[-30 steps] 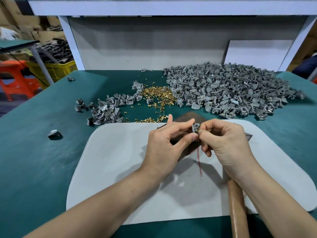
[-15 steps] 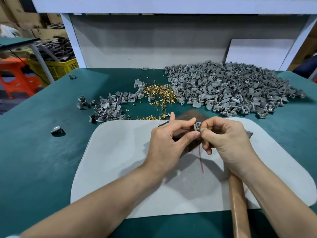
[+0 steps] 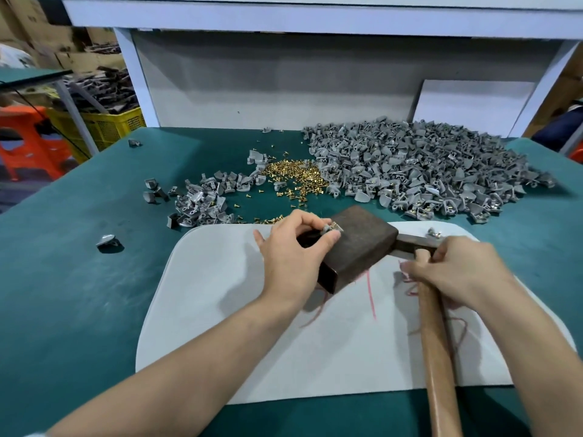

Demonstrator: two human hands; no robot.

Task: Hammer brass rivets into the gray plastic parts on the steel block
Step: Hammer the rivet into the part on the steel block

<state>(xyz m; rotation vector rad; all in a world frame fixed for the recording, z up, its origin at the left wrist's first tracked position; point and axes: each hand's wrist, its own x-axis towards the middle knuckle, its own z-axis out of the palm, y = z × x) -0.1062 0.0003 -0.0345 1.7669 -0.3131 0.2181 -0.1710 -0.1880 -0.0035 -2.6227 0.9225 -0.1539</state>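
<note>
A dark steel block (image 3: 359, 244) sits on the white mat (image 3: 220, 310). My left hand (image 3: 293, 247) pinches a small gray plastic part (image 3: 329, 228) with a brass rivet against the block's top left edge. My right hand (image 3: 457, 272) curls round the wooden handle of the hammer (image 3: 437, 357), whose steel head (image 3: 413, 244) lies on the mat just right of the block. A heap of brass rivets (image 3: 293, 178) and a large pile of gray parts (image 3: 419, 171) lie behind on the green table.
A smaller pile of gray parts (image 3: 205, 203) lies at the left, with stray ones (image 3: 107, 241) on the green table (image 3: 63, 294). One loose part (image 3: 434, 232) sits by the hammer head. A white panel wall closes the back; a yellow crate (image 3: 104, 127) stands beyond the left edge.
My hands have separated. The left one lowered the part onto the steel block, and the right one left the part and took hold of the hammer handle.
</note>
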